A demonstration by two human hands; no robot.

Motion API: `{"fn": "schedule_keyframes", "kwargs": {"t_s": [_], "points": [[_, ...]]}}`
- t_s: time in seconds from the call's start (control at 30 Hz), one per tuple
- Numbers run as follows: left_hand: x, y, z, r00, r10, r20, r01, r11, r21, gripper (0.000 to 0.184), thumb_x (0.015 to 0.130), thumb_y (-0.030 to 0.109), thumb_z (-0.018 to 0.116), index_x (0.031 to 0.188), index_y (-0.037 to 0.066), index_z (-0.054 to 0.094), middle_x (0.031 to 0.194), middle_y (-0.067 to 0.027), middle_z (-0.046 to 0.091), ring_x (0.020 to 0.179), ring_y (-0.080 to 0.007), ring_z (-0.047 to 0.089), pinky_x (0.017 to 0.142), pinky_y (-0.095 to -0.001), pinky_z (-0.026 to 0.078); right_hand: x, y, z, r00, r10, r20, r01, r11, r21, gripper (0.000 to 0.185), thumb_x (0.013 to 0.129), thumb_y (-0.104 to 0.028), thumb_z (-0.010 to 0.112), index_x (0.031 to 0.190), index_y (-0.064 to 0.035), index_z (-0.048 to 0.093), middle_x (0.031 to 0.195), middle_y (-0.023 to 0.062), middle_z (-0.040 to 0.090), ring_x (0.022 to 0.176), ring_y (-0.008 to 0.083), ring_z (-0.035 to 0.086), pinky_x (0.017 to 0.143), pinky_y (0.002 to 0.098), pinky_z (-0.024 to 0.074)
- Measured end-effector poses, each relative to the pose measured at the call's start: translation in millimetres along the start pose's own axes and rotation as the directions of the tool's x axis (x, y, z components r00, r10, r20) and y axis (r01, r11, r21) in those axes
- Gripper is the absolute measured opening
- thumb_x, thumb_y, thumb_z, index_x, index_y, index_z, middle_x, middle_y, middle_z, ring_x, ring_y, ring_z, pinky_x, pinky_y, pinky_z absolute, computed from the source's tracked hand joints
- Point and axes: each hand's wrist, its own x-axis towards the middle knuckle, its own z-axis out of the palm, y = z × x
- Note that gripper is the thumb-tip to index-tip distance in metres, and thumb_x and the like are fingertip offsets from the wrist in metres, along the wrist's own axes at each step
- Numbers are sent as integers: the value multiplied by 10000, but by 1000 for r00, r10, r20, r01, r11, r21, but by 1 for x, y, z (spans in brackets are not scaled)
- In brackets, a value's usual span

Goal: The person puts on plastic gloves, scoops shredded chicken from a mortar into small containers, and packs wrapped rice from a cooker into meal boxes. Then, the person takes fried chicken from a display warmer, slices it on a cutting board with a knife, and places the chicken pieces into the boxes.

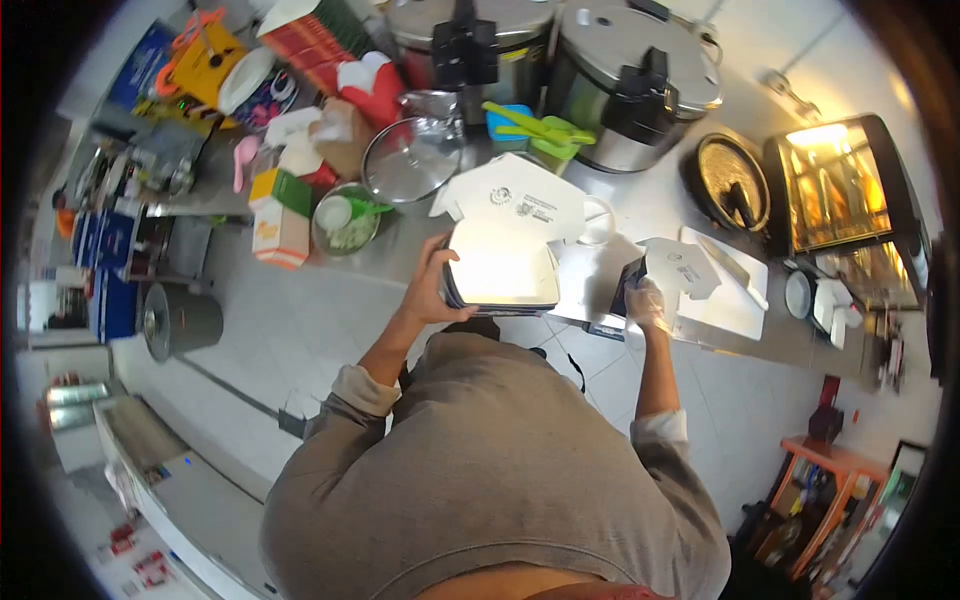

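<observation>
In the head view, my left hand [432, 285] grips the left side of a large takeout box [503, 265], dark outside and pale inside. Its printed lid flap stands open at the far side, and I see no food in it. My right hand [648, 305], in a clear plastic glove, is closed around a smaller dark takeout box [626, 285] near the counter's front edge. That box's white printed flap [682, 268] spreads out to the right, over part of a white cutting board [722, 310]. A knife [735, 270] lies on the board.
Two large lidded cookers [630, 70] stand at the back of the steel counter. A glass lid [412, 160], green scoops [540, 130] and a bowl of chopped greens [347, 222] are left of centre. A round pan [733, 180] and lit glass cabinet [835, 185] stand right.
</observation>
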Motion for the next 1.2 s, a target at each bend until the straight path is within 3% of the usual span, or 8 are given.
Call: {"fn": "schedule_keyframes", "kwargs": {"t_s": [0.03, 0.17, 0.33, 0.53, 0.6, 0.67, 0.93, 1.2], "points": [[-6, -2, -15, 999, 34, -38, -34, 999, -9, 763, 496, 374, 866, 1117, 92, 524, 1334, -238, 415, 1221, -424, 459, 1011, -482, 398, 20, 21, 34, 975, -89, 203, 111, 988, -105, 540, 914, -463, 480, 1029, 43, 631, 1015, 248, 659, 1005, 399, 622, 851, 445, 491], [-15, 4, -79, 993, 40, -109, -31, 996, 80, 839, 488, 426, 867, 1184, 92, 537, 1375, -271, 422, 1236, -448, 482, 1008, -489, 414, -12, -109, -59, 899, 197, -391, -172, 980, 99, 465, 926, -432, 515, 1025, 0, 659, 977, 222, 671, 891, 383, 655, 808, 443, 496], [19, -7, -142, 947, 303, -104, -298, 952, 63, 902, 500, 580, 859, 1205, 101, 565, 1389, -302, 407, 1259, -457, 460, 1022, -495, 406, -23, -245, -111, 795, -409, 448, -378, 244, 893, 545, 930, -451, 575, 1235, 1, 562, 999, 126, 641, 667, 165, 656, 554, 274, 515], [98, -56, -234, 846, 528, 74, -516, 846, -134, 836, 659, 589, 782, 1302, 130, 509, 1369, -263, 444, 1212, -510, 473, 984, -540, 431, 50, -345, -29, 891, -445, 93, 263, 671, 694, 426, 883, -208, 676, 1246, -17, 561, 1149, 97, 621, 1009, 160, 584, 848, 313, 483], [123, -128, -278, 861, 509, 20, -477, 819, -318, 847, 675, 541, 802, 1329, 113, 475, 1352, -236, 466, 1196, -466, 497, 984, -500, 435, 56, -402, -56, 912, -308, 271, -21, 625, 781, 446, 862, -206, 702, 1241, -31, 546, 1080, 81, 651, 930, 144, 591, 819, 304, 490], [161, -149, -347, 949, 240, -203, -194, 955, 222, 792, 661, 284, 813, 1330, 68, 449, 1344, -175, 478, 1198, -366, 511, 1010, -449, 406, 62, -426, -54, 917, -187, 351, -150, 655, 741, 439, 848, -146, 706, 1235, -14, 545, 1086, 77, 651, 940, 154, 605, 824, 299, 487], [237, -443, -392, 772, -548, 322, 87, 593, 800, 491, 738, 250, 728, 1193, 121, 595, 1216, -143, 607, 1120, -318, 582, 922, -468, 473, 55, -473, -54, 870, 146, 471, -491, 184, 851, 480, 827, -25, 708, 1246, -12, 475, 1030, 74, 647, 893, 177, 645, 779, 310, 544], [322, -486, -339, 963, 46, 264, -238, 600, 764, 166, 812, 165, 589, 917, 72, 679, 895, -88, 701, 768, -293, 694, 667, -402, 564, 61, -525, -69, 922, 91, 375, -359, 557, 749, 299, 862, -110, 650, 1133, 3, 595, 972, 115, 671, 768, 172, 653, 612, 298, 525]]}}
